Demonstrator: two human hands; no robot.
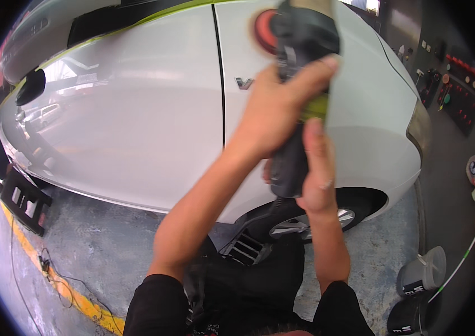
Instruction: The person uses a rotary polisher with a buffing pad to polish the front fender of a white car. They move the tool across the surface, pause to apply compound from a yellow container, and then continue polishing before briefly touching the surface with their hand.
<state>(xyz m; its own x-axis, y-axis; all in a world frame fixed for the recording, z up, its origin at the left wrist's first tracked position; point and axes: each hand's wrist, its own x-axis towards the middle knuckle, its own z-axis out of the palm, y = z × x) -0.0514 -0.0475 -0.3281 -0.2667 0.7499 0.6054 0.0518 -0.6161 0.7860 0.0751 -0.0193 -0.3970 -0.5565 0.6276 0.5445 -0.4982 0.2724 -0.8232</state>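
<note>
Both my hands grip a black car polisher [308, 42], blurred by motion, against the white rear side of a car [153, 112]. My left hand [271, 106] wraps its body just behind the head, thumb stretched along the side. Lower down, my right hand [318, 173] closes round the rear of the handle, with its thumb pointing up. The round orange-red pad [265, 32] sits at the left of the head, near the panel; whether it touches cannot be told. A green-yellow band [317, 109] shows on the polisher between my hands.
Green-yellow masking tape [162, 12] lines the car's upper edge. A rear wheel [293, 227] is below, a black slotted step [246, 246] beside it. Buckets [425, 271] stand at right. A black stand [25, 199] and cables [61, 277] lie left, near a yellow floor line [83, 302].
</note>
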